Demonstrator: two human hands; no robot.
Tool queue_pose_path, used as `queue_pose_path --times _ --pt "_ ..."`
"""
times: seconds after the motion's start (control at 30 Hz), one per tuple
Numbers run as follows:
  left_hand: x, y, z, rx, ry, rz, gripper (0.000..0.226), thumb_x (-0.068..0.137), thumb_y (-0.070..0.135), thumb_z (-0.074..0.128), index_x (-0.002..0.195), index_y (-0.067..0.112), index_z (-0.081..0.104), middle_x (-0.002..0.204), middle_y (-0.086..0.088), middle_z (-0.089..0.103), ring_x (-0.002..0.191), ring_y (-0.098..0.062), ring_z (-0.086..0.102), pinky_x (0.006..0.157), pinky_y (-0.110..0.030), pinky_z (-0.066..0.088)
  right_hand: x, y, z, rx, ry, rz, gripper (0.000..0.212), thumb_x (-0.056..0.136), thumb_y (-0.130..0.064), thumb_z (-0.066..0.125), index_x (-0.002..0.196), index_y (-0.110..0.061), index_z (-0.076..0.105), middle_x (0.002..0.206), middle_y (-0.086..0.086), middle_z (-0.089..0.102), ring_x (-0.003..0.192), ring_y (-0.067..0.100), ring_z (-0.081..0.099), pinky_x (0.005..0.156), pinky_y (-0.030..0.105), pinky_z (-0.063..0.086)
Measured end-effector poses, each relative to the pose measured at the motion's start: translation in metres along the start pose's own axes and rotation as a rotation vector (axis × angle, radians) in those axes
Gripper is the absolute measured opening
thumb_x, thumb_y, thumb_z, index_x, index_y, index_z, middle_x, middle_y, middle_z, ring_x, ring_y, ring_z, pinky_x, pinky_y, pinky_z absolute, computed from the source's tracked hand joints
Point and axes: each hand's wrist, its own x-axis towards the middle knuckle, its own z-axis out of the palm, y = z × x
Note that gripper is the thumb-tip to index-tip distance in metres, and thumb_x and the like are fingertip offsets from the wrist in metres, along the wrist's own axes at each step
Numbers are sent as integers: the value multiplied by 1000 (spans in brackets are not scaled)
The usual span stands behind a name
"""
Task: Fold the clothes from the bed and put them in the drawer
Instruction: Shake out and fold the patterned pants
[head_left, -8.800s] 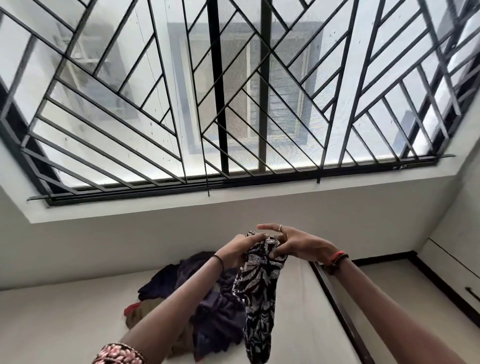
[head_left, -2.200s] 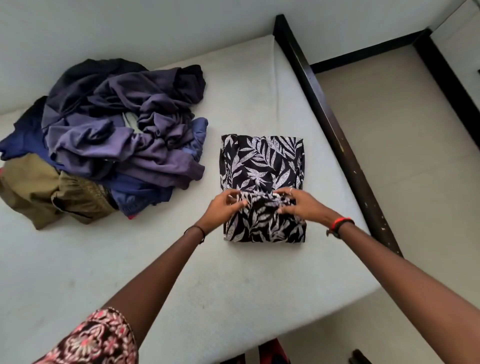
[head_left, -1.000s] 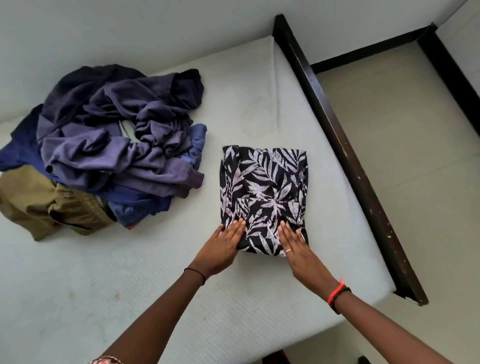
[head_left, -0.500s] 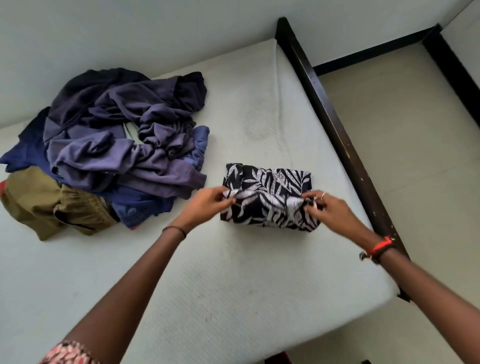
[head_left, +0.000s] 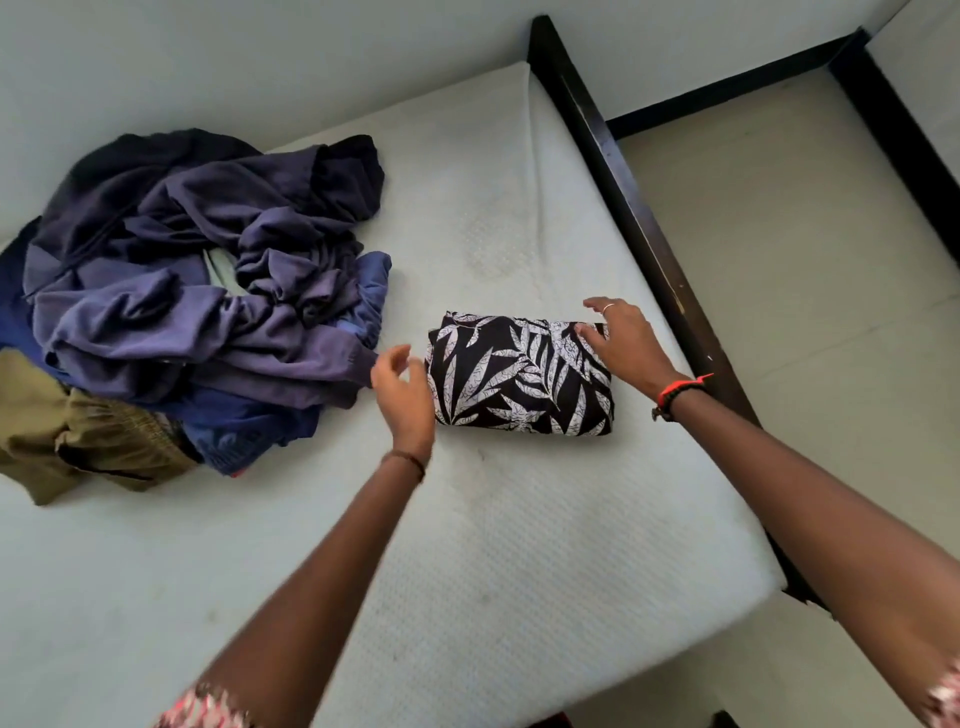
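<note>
Left hand (head_left: 404, 396) now open, released beside folded leaf-print garment (head_left: 519, 375), right hand (head_left: 623, 347) open, resting atop it

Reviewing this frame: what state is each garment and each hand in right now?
Leaf-print garment: folded into a compact rectangle, lying on the mattress.
Purple clothes: unfolded, heaped.
Olive garment: crumpled, partly under the heap.
Left hand: open, beside the fold's left edge.
Right hand: open, fingers on the fold's right end.
</note>
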Motion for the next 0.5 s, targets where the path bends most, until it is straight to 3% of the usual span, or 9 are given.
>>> queue_pose_path --times 0.07,0.1,0.17,0.23,0.3,0.4,0.5 --pt "-32 -12 1 -227 172 -217 11 92 5 52 103 4 57 89 1 54 80 -6 50 76 -9 42 5 -4 4 -8 -36 -72 49 93 -40 55 132 -11 51 129 12 56 124 28 47 104 40 37" --pt "-47 -20 5 -276 188 -362 3 93 11 54 92 9 56 79 3 51 73 -9 46 72 -14 41 8 -8 7 -19 -82 -101 53 91 -45 55 132 -12 50 131 11 56 124 26 46 104 38 36" --pt "-73 -38 15 -305 99 -644 24 93 26 57 73 16 48 69 2 43 66 -14 39 66 -26 38 16 -19 10 -55 -168 -145 61 88 -54 55 134 -16 48 133 10 54 125 25 46 104 39 35" --pt "-90 -43 25 -351 -76 -789 32 91 38 58 70 20 43 68 3 41 61 -11 37 59 -23 33 26 -30 13 -100 -245 -155 68 84 -62 53 136 -19 45 132 10 54 124 26 47 103 41 36" --pt "-97 -45 40 -405 -218 -773 28 87 45 60 79 22 47 73 5 44 66 -9 40 65 -21 34 34 -40 17 -119 -324 -134 74 81 -67 53 136 -19 44 133 10 54 123 26 48 102 42 38" --pt "-87 -38 55 -573 -248 -758 46 83 47 64 117 18 53 113 8 60 106 -10 54 90 -27 41 44 -48 23 -125 -413 -87 74 79 -69 55 132 -18 47 135 9 52 122 26 49 100 41 39" --pt "-69 -28 63 -716 -197 -784 64 74 50 72 129 24 53 126 6 62 116 -15 56 80 -26 47 49 -47 26 -61 -456 -28 73 78 -69 56 130 -17 47 137 8 51 122 26 49 101 41 39"
